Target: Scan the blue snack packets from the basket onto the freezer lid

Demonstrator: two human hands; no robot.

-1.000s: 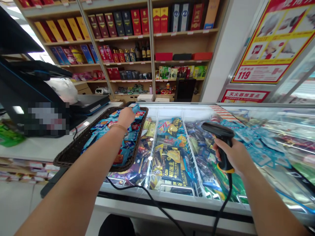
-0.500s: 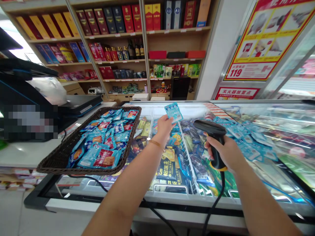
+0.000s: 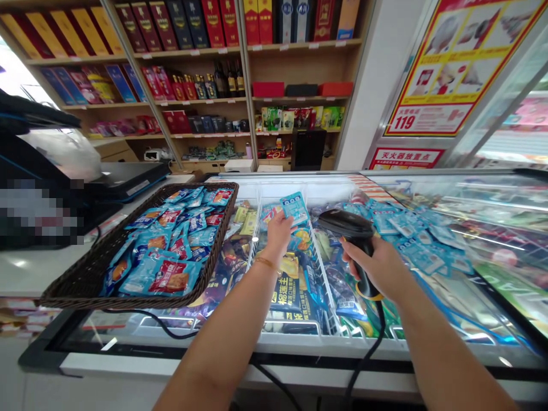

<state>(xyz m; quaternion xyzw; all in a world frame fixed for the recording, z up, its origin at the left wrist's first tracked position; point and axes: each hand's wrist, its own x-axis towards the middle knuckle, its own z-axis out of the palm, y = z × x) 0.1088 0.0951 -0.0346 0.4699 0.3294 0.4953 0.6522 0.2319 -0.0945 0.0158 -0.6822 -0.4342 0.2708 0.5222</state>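
Between the fingers of my left hand is a small light-blue snack packet, its printed side facing me, held above the glass top of the chest freezer. My right hand is wrapped round the handle of a black barcode scanner, whose head points left toward the packet without touching it. A black cable hangs from the scanner's handle. To the left stands a brown wicker basket holding many blue and red snack packets. More light-blue packets lie spread on the glass to the right.
Wire dividers and bagged frozen goods show through the freezer's glass. At the left, a counter bears a black scale. Shelves of boxed goods stand behind. A red and yellow poster hangs at the right.
The packet in my left hand has come slightly lower and nearer the scanner head. My right hand and the scanner have shifted a little left in view. The whole view has also shifted slightly.
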